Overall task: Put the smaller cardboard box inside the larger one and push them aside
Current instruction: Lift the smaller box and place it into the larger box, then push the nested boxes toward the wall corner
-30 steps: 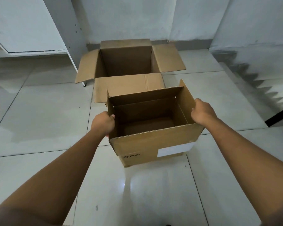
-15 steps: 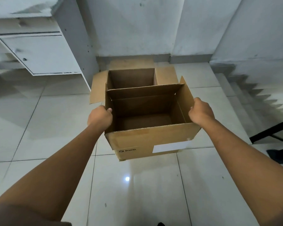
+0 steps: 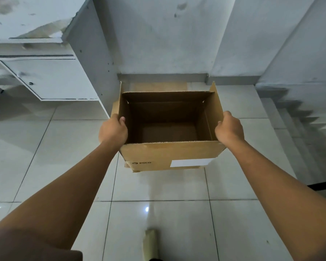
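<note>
Carried forward since half a second ago, the small box (image 3: 169, 129) now covers nearly all of the big box (image 3: 159, 86), of which only a far flap and a sliver at the left edge show. Both hands grasp the small box by its side walls: the left hand (image 3: 113, 130) is clenched over the left rim with the thumb hooked inside, and the right hand (image 3: 229, 129) is wrapped round the right wall. The box is open, its flaps standing up, its inside bare, and it sits level. A white label (image 3: 191, 162) and a printed logo (image 3: 142, 163) mark its near face. Whether it already rests inside the big box cannot be told. A white cabinet (image 3: 51, 80) stands at left on the tiled floor (image 3: 158, 187).
</note>
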The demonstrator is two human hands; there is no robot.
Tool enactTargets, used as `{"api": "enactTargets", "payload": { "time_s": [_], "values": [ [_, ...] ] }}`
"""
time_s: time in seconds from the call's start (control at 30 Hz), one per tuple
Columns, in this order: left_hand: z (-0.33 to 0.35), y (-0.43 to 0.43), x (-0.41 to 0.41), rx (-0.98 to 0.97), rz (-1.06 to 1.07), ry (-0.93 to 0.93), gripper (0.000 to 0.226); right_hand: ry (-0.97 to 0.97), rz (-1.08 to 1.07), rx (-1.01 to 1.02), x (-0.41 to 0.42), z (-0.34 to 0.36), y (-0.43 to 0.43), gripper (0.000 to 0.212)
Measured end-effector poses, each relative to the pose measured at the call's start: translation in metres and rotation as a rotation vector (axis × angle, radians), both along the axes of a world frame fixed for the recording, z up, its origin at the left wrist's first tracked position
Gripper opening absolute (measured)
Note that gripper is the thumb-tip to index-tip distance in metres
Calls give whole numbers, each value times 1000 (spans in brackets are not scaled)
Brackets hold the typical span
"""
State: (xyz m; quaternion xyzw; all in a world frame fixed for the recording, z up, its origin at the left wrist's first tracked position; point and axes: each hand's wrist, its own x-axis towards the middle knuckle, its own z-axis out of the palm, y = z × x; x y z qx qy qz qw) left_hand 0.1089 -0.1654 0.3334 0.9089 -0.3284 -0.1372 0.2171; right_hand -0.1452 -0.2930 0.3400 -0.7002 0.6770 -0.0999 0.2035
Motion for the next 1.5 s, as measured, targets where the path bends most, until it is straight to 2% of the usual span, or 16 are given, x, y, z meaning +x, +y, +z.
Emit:
{"api": "enactTargets", "payload": {
  "time_s": [0.3, 0.57, 0.7, 1.17, 1.33, 1.5],
  "values": [
    [-24, -96, 78, -83, 16, 62, 41, -68, -45, -37, 85, -27, -95, 32],
    [-88, -148, 115, -95, 13, 126, 37, -63, -53, -25, 114, -92, -147, 28],
    [-117, -163, 122, -81, -25, 156, 34, -46, -50, 15, 119, -121, -160, 33],
    [-210, -167, 117, -12, -20, 259, 37, -12, -6, 150, 111, -237, -175, 28],
    [-223, -155, 122, -39, 10, 324, 40, -45, 27, 160, 104, -249, -166, 37],
    [-222, -130, 123, -44, 32, 302, 32, -88, 76, 73, 93, -244, -145, 31]
  ]
}}
